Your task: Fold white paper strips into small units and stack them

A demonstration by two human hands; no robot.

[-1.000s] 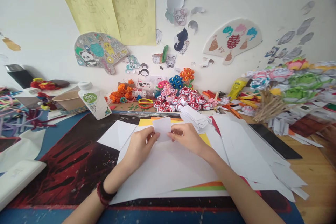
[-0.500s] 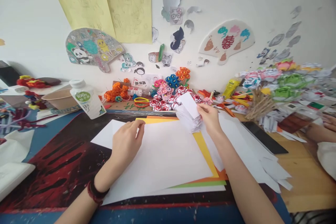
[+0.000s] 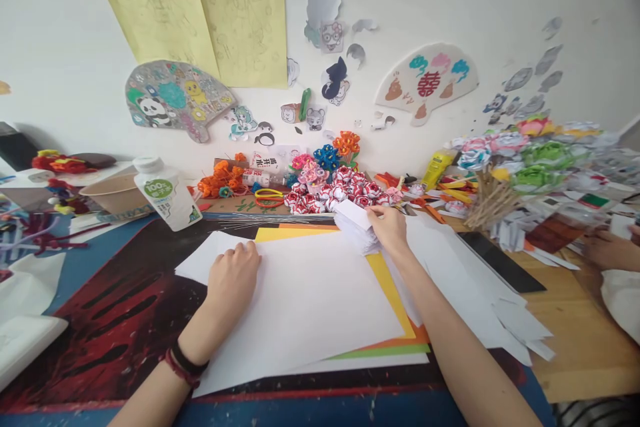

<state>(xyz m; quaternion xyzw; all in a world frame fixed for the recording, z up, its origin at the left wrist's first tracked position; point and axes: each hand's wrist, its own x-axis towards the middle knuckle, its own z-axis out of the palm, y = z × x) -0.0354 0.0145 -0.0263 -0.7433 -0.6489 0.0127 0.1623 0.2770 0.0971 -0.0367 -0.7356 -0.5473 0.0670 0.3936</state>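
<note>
A large white sheet [image 3: 320, 300] lies over yellow, orange and green sheets on the dark mat. My left hand [image 3: 235, 277] rests at its left edge, fingers curled; whether they hold anything is hidden. A smaller white sheet [image 3: 203, 257] lies beside that hand. Beyond the sheet's far right corner, my right hand [image 3: 389, 227] pinches a small white paper piece [image 3: 354, 215] over a pile of white pieces [image 3: 357, 239]. More white sheets [image 3: 450, 280] lie to the right of my right forearm.
A white bottle [image 3: 167, 195] and a brown bowl [image 3: 117, 192] stand at the back left. Craft flowers [image 3: 345, 187] line the wall. A black flat object [image 3: 500, 261] lies right, near wooden sticks [image 3: 493, 203]. Another person's hand [image 3: 613, 250] is at the right edge.
My right hand has lowered the paper piece onto the pile, tilting it flatter. My left hand has moved slightly left and down, its fingers now curled down onto the paper.
</note>
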